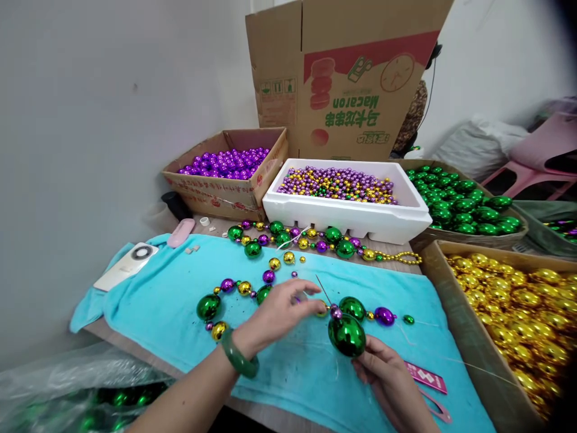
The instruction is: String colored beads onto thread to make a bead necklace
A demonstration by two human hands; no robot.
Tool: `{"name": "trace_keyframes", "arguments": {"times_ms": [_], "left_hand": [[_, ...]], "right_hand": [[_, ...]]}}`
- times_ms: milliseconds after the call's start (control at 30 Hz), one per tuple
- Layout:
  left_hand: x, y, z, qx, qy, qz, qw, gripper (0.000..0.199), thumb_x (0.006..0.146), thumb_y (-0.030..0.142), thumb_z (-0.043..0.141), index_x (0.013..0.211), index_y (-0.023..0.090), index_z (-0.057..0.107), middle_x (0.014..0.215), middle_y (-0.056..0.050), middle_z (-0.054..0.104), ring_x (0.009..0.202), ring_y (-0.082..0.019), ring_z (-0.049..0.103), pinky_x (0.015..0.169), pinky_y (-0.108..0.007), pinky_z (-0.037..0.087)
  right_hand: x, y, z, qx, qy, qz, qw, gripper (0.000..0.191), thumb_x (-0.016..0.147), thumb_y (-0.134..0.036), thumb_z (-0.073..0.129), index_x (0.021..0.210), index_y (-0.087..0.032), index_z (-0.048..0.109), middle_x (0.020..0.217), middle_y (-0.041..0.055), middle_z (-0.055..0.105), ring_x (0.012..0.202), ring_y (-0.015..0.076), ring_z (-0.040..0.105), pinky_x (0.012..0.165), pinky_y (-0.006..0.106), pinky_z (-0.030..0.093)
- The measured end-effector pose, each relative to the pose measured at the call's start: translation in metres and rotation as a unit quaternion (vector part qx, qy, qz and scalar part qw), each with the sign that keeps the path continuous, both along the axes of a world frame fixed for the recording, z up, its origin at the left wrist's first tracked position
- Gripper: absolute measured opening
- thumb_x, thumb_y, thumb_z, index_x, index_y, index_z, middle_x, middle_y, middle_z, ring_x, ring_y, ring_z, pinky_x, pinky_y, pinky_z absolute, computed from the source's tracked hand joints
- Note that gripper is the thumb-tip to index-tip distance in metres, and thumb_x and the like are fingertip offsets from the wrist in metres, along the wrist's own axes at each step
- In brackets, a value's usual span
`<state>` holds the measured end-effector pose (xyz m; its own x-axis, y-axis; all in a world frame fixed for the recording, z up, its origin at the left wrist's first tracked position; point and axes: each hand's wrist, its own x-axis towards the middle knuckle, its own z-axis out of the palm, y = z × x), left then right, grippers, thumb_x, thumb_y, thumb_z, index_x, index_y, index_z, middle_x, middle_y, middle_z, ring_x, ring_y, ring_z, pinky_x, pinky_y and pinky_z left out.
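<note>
My right hand (381,367) grips a large shiny green bead (347,335) from its lower right side. At the top of this bead sits a small purple bead (336,311), with a thin needle (323,290) sticking up and to the left from it. My left hand (286,304), a green bangle on its wrist, is just left of the needle with thumb and fingers apart. Beneath and behind both hands lies a strand of green, gold and purple beads (208,307). Its right end has a purple bead (384,316) and a small green bead (408,320) on clear thread.
A turquoise towel (157,300) covers the table. A finished-looking bead strand (333,234) lies along the back. Behind stand a white foam box (342,216) and a carton of purple beads (211,195). Gold beads (514,300) fill a carton at right. Pink scissors (437,409) lie near it.
</note>
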<state>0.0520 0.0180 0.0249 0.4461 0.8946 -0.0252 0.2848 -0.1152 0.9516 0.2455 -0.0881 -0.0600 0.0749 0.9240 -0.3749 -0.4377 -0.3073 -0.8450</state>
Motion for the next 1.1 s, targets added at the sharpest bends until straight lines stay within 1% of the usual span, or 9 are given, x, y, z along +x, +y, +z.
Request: {"name": "trace_keyframes", "arguments": {"times_ms": [133,300,400,567,733,800,900,1000,1100], "left_hand": [[-0.027,0.062,-0.010,0.154,0.194,0.125,0.961,0.014,0.074,0.027,0.066,0.085,0.021,0.072,0.093,-0.009,0.067,0.093,-0.025,0.058,0.089,-0.034,0.039],[-0.042,0.111,-0.037,0.119,0.333,0.123,0.927,0.010,0.071,0.024,0.065,0.074,0.017,0.071,0.084,-0.012,0.069,0.093,-0.029,0.060,0.087,-0.036,0.041],[-0.038,0.115,-0.046,0.087,0.374,0.085,0.919,0.011,0.066,0.026,0.068,0.070,0.015,0.070,0.081,-0.013,0.070,0.089,-0.030,0.062,0.082,-0.036,0.043],[-0.032,0.114,-0.054,0.074,0.394,0.064,0.914,0.028,0.058,0.014,0.069,0.087,0.014,0.070,0.092,-0.014,0.070,0.093,-0.031,0.062,0.081,-0.036,0.044],[-0.033,0.104,-0.043,0.101,0.346,0.096,0.928,0.035,0.065,0.013,0.064,0.100,0.012,0.064,0.102,-0.015,0.065,0.099,-0.029,0.058,0.086,-0.037,0.043],[-0.032,0.092,-0.032,0.096,0.281,0.125,0.947,0.038,0.073,0.022,0.060,0.110,0.015,0.058,0.105,-0.011,0.063,0.096,-0.023,0.059,0.082,-0.033,0.045],[-0.028,0.066,-0.016,-0.040,0.003,0.163,0.986,0.041,0.078,0.030,0.059,0.117,0.018,0.053,0.095,-0.005,0.061,0.076,-0.014,0.060,0.068,-0.026,0.047],[-0.023,0.036,-0.004,-0.214,-0.276,0.142,0.926,0.037,0.075,0.027,0.065,0.111,0.020,0.057,0.090,-0.003,0.060,0.068,-0.011,0.060,0.061,-0.022,0.047],[-0.022,0.012,-0.001,-0.287,-0.392,0.128,0.865,0.031,0.075,0.022,0.066,0.105,0.020,0.059,0.093,-0.004,0.061,0.070,-0.012,0.062,0.060,-0.021,0.049]], "right_hand": [[0.010,0.001,0.003,0.006,0.006,-0.019,1.000,0.028,0.060,-0.038,0.081,0.070,-0.015,0.071,0.056,0.0011,0.054,0.050,0.0093,0.041,0.046,0.021,0.030],[0.017,-0.002,0.003,0.006,0.006,-0.020,1.000,0.029,0.058,-0.038,0.083,0.073,-0.015,0.073,0.058,0.0018,0.056,0.051,0.0098,0.042,0.047,0.022,0.032],[0.018,-0.004,0.001,0.005,0.000,-0.012,1.000,0.028,0.060,-0.037,0.082,0.075,-0.015,0.073,0.059,0.0017,0.056,0.051,0.0095,0.042,0.048,0.022,0.032],[0.019,-0.003,-0.002,0.008,-0.003,-0.007,1.000,0.027,0.060,-0.038,0.081,0.070,-0.014,0.071,0.059,0.0022,0.055,0.051,0.0101,0.042,0.048,0.023,0.032],[0.018,-0.004,0.000,0.006,-0.003,-0.024,1.000,0.028,0.059,-0.039,0.082,0.066,-0.015,0.070,0.057,0.0014,0.055,0.051,0.0094,0.042,0.047,0.022,0.031],[0.017,-0.005,0.002,0.002,-0.002,-0.033,0.999,0.027,0.058,-0.038,0.083,0.066,-0.015,0.070,0.056,0.0008,0.055,0.051,0.0091,0.042,0.048,0.022,0.031],[0.012,-0.005,0.004,-0.002,0.000,-0.037,0.999,0.028,0.056,-0.037,0.084,0.067,-0.015,0.070,0.054,0.0004,0.055,0.050,0.0090,0.042,0.047,0.021,0.031],[0.006,-0.006,0.004,-0.004,0.000,-0.038,0.999,0.029,0.055,-0.037,0.084,0.069,-0.016,0.070,0.054,0.0006,0.055,0.050,0.0094,0.042,0.047,0.021,0.031],[0.002,-0.008,0.002,-0.004,-0.004,-0.025,1.000,0.029,0.057,-0.038,0.083,0.069,-0.016,0.070,0.055,0.0009,0.055,0.050,0.0100,0.043,0.046,0.021,0.031]]}}
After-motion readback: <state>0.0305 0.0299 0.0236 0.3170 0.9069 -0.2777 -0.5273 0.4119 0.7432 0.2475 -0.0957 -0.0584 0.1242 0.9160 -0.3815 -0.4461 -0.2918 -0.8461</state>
